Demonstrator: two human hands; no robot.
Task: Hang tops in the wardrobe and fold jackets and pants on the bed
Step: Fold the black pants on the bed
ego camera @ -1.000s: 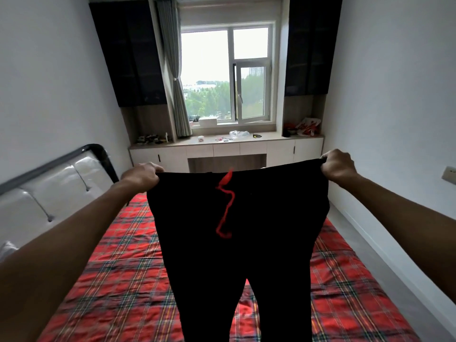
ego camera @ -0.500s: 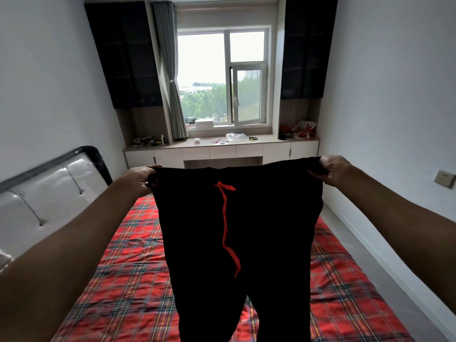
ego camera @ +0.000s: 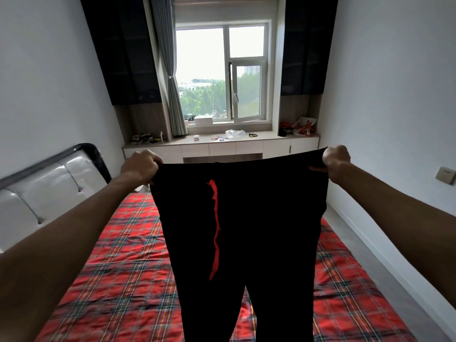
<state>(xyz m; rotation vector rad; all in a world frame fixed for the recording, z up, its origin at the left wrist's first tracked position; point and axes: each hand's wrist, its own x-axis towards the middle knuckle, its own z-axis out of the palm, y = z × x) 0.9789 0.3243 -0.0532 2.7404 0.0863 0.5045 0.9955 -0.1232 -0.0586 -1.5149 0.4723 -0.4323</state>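
Pants [ego camera: 259,218]: black pair held up by the waistband at centre, legs hanging toward 6 o'clock in front of the bed, not lying on it
Drawstring [ego camera: 214,230]: red cord dangling down the front, left of centre
L hand [ego camera: 142,166]: at 9 o'clock end of waistband, fingers clenched on the fabric
R hand [ego camera: 336,160]: at 3 o'clock end, fingers curled round the fabric; waistband taut betw. the two
Bed [ego camera: 123,267]: red plaid cover, running from 6 toward 12 o'clock behind the pants
Headboard [ego camera: 49,183]: white padded, dark frame, at 9 o'clock
Window [ego camera: 222,72]: at 12 o'clock, one sash ajar
Curtain [ego camera: 170,82]: grey, tied back at window's left edge
Cabinets [ego camera: 123,50]: dark units at 11 and 1 o'clock
Counter [ego camera: 222,144]: pale drawers under the sill, small items on top
Socket [ego camera: 445,175]: on wall at 3 o'clock
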